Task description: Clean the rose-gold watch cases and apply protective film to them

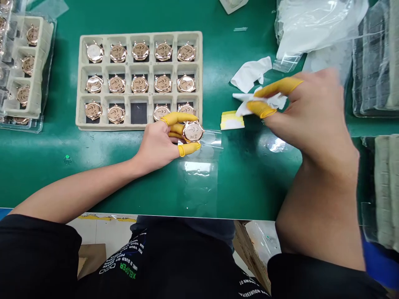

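Observation:
My left hand (170, 139), in yellow finger cots, grips a rose-gold watch case (193, 131) by its edge, its engraved back facing up. It is just in front of a beige compartment tray (140, 128) that holds several similar watch cases (139, 84); one front-row compartment shows only its dark bottom. My right hand (299, 108), also in yellow cots and slightly blurred, pinches a crumpled white cloth (245, 101). Below that cloth lies a small yellow-and-white pad (232, 121). Another white cloth piece (252, 74) rests just behind.
Clear plastic film (198, 182) lies near the table's front edge. More filled trays (37, 83) stand at the left. A plastic bag with white material (318, 27) is at the back right, beside stacked clear trays (370, 62). Beige trays (386, 187) are stacked at the right edge.

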The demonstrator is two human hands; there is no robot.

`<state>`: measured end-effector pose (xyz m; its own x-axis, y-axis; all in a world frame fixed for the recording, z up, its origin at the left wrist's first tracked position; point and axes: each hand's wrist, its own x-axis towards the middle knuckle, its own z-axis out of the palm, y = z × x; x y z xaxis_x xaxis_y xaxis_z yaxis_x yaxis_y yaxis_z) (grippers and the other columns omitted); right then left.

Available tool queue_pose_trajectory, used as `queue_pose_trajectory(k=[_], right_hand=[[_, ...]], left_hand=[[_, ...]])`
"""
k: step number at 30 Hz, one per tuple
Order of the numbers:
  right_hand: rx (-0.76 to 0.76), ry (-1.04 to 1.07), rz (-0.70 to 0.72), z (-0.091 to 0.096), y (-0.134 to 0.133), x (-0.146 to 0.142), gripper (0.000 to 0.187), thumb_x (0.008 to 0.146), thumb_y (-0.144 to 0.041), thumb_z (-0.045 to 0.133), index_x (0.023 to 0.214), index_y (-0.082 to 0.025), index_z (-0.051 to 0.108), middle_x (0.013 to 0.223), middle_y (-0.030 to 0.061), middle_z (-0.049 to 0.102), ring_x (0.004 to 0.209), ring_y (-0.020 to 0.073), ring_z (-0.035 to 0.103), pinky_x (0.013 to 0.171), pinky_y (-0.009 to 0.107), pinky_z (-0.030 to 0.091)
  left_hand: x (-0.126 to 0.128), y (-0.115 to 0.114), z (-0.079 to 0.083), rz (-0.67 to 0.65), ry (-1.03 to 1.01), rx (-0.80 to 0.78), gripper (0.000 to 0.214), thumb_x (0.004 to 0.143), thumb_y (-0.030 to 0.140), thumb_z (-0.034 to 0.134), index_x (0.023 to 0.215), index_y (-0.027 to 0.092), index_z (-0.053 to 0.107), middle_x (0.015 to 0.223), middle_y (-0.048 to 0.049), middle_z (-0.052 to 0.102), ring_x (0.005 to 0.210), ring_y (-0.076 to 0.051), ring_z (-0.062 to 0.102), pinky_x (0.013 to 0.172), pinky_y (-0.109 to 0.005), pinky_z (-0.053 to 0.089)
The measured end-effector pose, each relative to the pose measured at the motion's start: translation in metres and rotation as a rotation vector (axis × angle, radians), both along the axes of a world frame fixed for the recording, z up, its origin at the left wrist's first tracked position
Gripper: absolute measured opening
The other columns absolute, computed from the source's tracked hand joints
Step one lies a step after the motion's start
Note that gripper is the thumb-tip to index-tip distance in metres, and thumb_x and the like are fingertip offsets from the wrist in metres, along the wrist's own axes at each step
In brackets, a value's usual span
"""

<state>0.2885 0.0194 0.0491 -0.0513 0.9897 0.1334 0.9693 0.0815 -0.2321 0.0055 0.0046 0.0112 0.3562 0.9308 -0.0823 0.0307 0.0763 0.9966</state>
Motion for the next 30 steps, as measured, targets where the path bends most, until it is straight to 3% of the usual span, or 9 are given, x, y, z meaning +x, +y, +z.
queue_pose_trajectory(k=[2, 4, 7, 10, 12, 16, 22, 27, 30], right_hand=[[0.090, -0.054, -0.018, 0.004, -0.003, -0.003, 0.037, 0.097, -0.038, 0.066, 0.127, -0.019, 0.075, 0.124, 0.0200, 0.067, 0.125, 0.0386, 0.056, 0.105, 0.054, 0.042], [0.029, -0.060, 0.107, 0.005, -0.006, -0.008, 0.040, 0.099, -0.039, 0.062, 0.135, -0.021, 0.070, 0.131, 0.0191, 0.065, 0.125, 0.0387, 0.055, 0.104, 0.055, 0.041], [-0.136, -0.112, 0.237, 0.000, -0.009, -0.017, 0.032, 0.097, -0.029, 0.059, 0.126, -0.023, 0.071, 0.123, 0.0182, 0.068, 0.118, 0.0417, 0.055, 0.095, 0.057, 0.039], [-0.102, -0.092, 0.169, -0.004, -0.009, -0.020, 0.019, 0.093, -0.025, 0.062, 0.109, -0.023, 0.073, 0.108, 0.0163, 0.068, 0.116, 0.0438, 0.054, 0.092, 0.059, 0.038], [-0.003, 0.048, 0.131, -0.002, -0.007, -0.020, 0.009, 0.090, -0.030, 0.068, 0.097, -0.024, 0.069, 0.098, 0.0123, 0.066, 0.108, 0.0385, 0.057, 0.091, 0.057, 0.040], [0.100, 0.415, 0.138, 0.003, -0.014, -0.033, 0.020, 0.090, -0.041, 0.069, 0.087, -0.026, 0.055, 0.079, 0.0045, 0.062, 0.073, 0.0215, 0.056, 0.070, 0.042, 0.044], [-0.024, 0.460, 0.297, -0.013, -0.036, -0.081, 0.011, 0.089, -0.035, 0.058, 0.094, -0.026, 0.056, 0.094, 0.0081, 0.074, 0.075, 0.0220, 0.064, 0.066, 0.037, 0.047], [0.072, 0.495, 0.247, -0.031, -0.043, -0.093, 0.011, 0.087, -0.031, 0.057, 0.096, -0.025, 0.055, 0.099, 0.0106, 0.076, 0.075, 0.0229, 0.066, 0.067, 0.038, 0.049], [0.108, 0.486, 0.198, -0.038, -0.045, -0.089, 0.015, 0.084, -0.034, 0.063, 0.093, -0.025, 0.056, 0.089, 0.0092, 0.072, 0.069, 0.0228, 0.062, 0.064, 0.040, 0.047]], left_hand=[[0.000, 0.000, 0.000, 0.000, 0.004, 0.000, 0.059, 0.064, 0.020, 0.092, 0.120, 0.018, 0.074, 0.094, -0.0010, 0.081, 0.083, -0.014, 0.079, 0.078, -0.025, 0.067], [0.000, 0.000, 0.001, -0.003, 0.004, -0.002, 0.059, 0.064, 0.020, 0.093, 0.120, 0.018, 0.074, 0.095, -0.0014, 0.082, 0.083, -0.014, 0.079, 0.078, -0.024, 0.067], [0.000, -0.001, 0.001, -0.001, 0.004, -0.010, 0.060, 0.064, 0.021, 0.093, 0.120, 0.018, 0.074, 0.096, -0.0019, 0.082, 0.084, -0.015, 0.079, 0.078, -0.024, 0.067], [0.000, -0.001, 0.001, 0.004, 0.023, -0.015, 0.060, 0.064, 0.021, 0.094, 0.120, 0.018, 0.074, 0.096, -0.0021, 0.083, 0.085, -0.015, 0.080, 0.079, -0.025, 0.067], [0.000, -0.001, 0.001, 0.005, 0.030, -0.015, 0.061, 0.063, 0.022, 0.094, 0.120, 0.018, 0.074, 0.096, -0.0024, 0.083, 0.086, -0.016, 0.080, 0.079, -0.026, 0.068], [0.000, -0.001, 0.000, 0.010, 0.030, -0.019, 0.061, 0.063, 0.022, 0.095, 0.119, 0.018, 0.074, 0.096, -0.0027, 0.082, 0.086, -0.017, 0.081, 0.081, -0.028, 0.068], [0.002, -0.004, 0.001, 0.006, -0.044, -0.084, 0.060, 0.063, 0.020, 0.093, 0.120, 0.016, 0.073, 0.098, -0.0043, 0.083, 0.087, -0.018, 0.082, 0.079, -0.028, 0.069], [0.001, -0.004, 0.002, 0.006, -0.041, -0.086, 0.060, 0.063, 0.018, 0.092, 0.120, 0.015, 0.075, 0.093, -0.0031, 0.082, 0.084, -0.017, 0.081, 0.076, -0.026, 0.068], [0.001, -0.003, 0.001, 0.009, -0.047, -0.085, 0.060, 0.064, 0.019, 0.093, 0.121, 0.015, 0.075, 0.094, -0.0032, 0.082, 0.084, -0.017, 0.081, 0.078, -0.026, 0.068]])
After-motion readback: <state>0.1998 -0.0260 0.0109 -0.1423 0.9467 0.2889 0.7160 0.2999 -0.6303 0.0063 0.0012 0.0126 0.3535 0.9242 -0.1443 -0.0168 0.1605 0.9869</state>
